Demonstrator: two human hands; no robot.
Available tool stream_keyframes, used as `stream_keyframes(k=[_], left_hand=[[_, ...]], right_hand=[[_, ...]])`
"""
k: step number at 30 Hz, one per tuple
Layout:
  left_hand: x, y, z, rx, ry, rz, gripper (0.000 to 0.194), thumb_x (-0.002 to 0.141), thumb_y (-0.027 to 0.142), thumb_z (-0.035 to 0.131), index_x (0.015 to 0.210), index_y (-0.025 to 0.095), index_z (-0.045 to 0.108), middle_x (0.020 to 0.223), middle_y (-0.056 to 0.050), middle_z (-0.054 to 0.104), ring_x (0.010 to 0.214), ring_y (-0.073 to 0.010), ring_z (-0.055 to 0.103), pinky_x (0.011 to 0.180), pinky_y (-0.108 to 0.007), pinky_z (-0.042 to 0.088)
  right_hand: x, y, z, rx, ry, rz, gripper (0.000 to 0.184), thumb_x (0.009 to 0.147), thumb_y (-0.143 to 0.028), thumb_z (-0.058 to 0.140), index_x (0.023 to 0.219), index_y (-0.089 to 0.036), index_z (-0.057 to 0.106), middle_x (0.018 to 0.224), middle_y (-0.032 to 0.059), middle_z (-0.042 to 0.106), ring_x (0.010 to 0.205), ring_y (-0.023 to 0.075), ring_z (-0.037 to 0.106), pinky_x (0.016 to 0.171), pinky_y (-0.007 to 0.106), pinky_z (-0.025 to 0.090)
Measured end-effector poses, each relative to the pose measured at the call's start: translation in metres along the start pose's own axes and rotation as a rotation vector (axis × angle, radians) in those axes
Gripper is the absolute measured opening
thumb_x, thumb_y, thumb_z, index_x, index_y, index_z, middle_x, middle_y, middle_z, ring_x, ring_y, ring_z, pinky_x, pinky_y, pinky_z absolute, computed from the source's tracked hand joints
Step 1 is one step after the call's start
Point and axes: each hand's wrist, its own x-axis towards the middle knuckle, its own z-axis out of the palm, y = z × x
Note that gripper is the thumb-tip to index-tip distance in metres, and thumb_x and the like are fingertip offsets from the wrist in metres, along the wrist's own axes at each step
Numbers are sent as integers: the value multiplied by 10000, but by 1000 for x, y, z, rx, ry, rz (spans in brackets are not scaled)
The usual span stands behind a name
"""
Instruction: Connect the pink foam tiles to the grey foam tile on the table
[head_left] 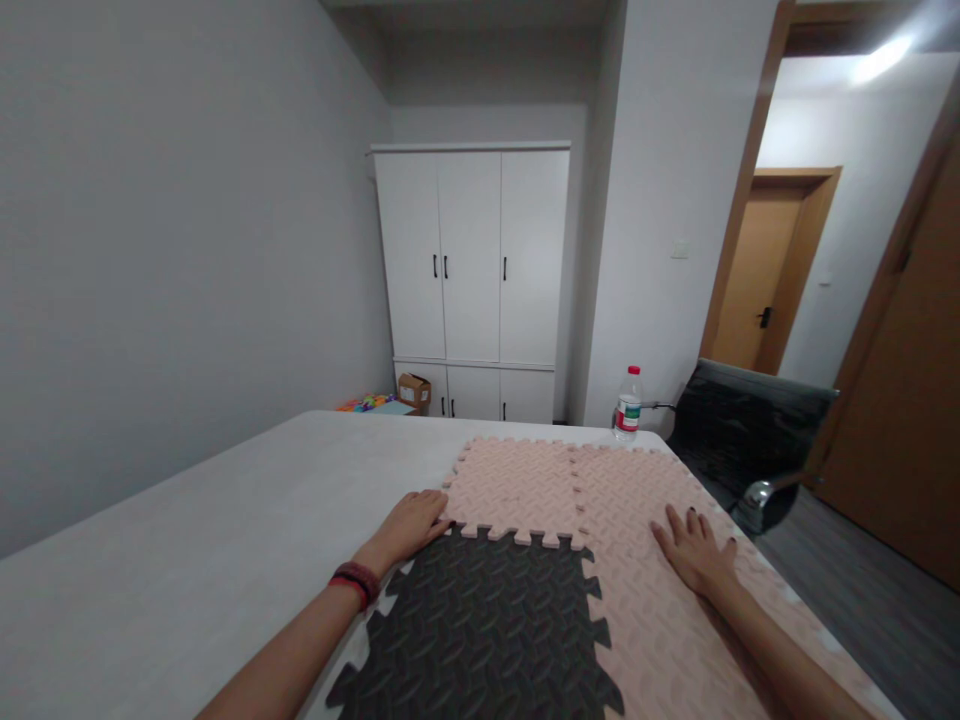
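Note:
My left hand [409, 522] rests at the left edge of the foam puzzle mats, where a pink tile [517, 485] meets a black tile [495, 630]. Its fingers are stretched out, with the tips at the pink tile's near left corner and the thumb by the black tile's top corner. A dark red band [356, 580] circles that wrist. On the right, my right hand [694, 550] lies flat with fingers spread on another pink tile [637, 600]. The two pink tiles meet along a toothed seam. Between the black tile and the pink ones, the toothed borders lie close together; whether they interlock fully I cannot tell.
The mats lie on a white table [187, 560]. A water bottle [629, 405] with a red cap stands at its far right corner. Beyond are a black chair [750, 430], a white cabinet [472, 260] and a cardboard box [415, 392].

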Motion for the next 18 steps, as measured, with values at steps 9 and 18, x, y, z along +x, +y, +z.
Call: stream_keyframes(k=[9,18], left_hand=[[2,16,-17,45,-9,-54,255,832,366,457,894,185,624,1140,-142,560,1078,-303,477,962,-480,277],[50,60,-8,-130,-105,-146,617,885,499,249,1393,149,270,1446,-150,306,1320,-270,273,1052,-451,191]], right_hand=[[0,-1,-1,-5,-21,-7,746,814,-673,90,1423,-253,190,1485,118,129,1348,310,101,991,658,81],[-4,-2,-5,-6,-21,-8,749,816,-669,87,1424,-243,190,1481,124,140,1347,312,103,990,659,88]])
